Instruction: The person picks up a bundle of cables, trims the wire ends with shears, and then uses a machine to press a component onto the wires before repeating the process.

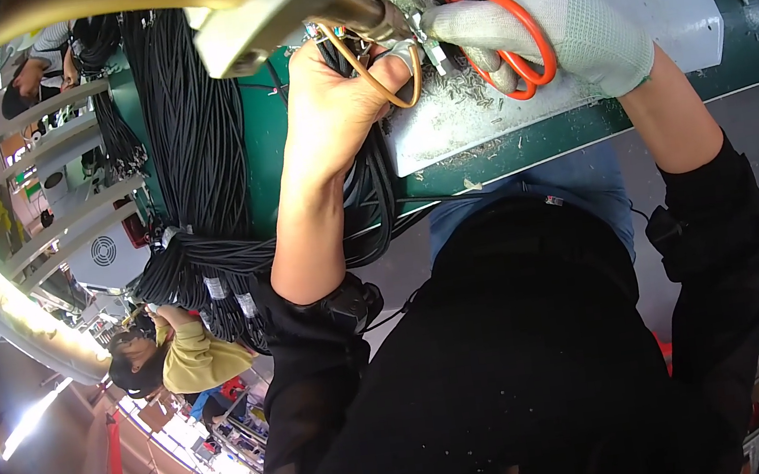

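Note:
At the top middle, my bare left hand [324, 92] is closed around the end of a black cable [340, 52], where small coloured wires show beside the fingers. A thin brown loop [408, 103] hangs by its thumb; what it belongs to is unclear. My right hand [575, 19] wears a whitish knit glove and grips scissors with red-orange handles [535, 24]. The scissors' blades point toward the left hand and are partly hidden. A small shiny piece [436, 58] shows between the two hands, too small to name.
Small metallic clippings [478, 111] lie scattered over a white sheet [444, 148] on the green table [520, 146]. Long bundles of black cables [190, 118] lie at the left. A metal fixture [277, 22] overhangs the hands. A person in yellow [204, 353] and another person [37, 75] are farther left.

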`<state>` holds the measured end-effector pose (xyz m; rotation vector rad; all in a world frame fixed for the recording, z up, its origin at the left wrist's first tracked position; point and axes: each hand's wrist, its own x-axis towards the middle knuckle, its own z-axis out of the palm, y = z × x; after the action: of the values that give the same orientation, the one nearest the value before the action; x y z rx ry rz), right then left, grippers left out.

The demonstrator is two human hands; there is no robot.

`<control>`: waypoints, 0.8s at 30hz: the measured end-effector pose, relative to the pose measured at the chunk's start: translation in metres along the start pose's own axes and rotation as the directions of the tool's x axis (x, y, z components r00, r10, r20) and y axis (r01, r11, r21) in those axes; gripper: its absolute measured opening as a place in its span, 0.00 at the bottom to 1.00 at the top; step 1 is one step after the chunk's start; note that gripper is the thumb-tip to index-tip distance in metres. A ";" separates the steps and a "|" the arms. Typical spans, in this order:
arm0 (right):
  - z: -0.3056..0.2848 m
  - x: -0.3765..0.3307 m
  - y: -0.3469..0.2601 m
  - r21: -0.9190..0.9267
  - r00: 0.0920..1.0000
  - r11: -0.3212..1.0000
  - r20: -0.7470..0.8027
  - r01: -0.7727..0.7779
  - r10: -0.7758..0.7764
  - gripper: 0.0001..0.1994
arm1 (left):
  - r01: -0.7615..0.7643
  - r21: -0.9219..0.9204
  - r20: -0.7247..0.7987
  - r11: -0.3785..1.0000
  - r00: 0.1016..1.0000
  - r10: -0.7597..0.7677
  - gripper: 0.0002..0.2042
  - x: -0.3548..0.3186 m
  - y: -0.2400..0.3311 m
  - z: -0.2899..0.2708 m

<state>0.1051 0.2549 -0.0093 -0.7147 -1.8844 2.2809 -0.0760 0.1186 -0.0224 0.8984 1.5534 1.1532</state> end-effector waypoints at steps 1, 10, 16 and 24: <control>-0.001 0.001 0.001 0.001 1.000 1.000 0.000 -0.001 0.001 0.15 | 0.029 0.003 -0.012 1.000 1.000 -0.029 0.13 -0.002 0.001 0.000; -0.005 0.001 0.002 -0.016 0.994 0.994 0.009 0.105 -0.105 0.15 | 0.006 0.049 -0.058 0.999 0.998 -0.003 0.11 0.003 0.002 0.006; -0.002 -0.003 -0.006 -0.051 1.000 0.999 -0.010 -0.006 0.005 0.16 | 0.018 0.008 0.003 1.000 1.000 -0.018 0.09 0.001 0.005 0.005; 0.017 -0.047 0.031 -0.148 0.973 0.964 -0.034 0.221 -0.228 0.16 | 0.212 0.006 -0.041 0.977 0.976 -0.212 0.06 -0.044 0.013 0.006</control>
<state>0.1462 0.2157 -0.0229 -0.5362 -2.0074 1.9897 -0.0583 0.0832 0.0012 0.7003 1.6460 1.0162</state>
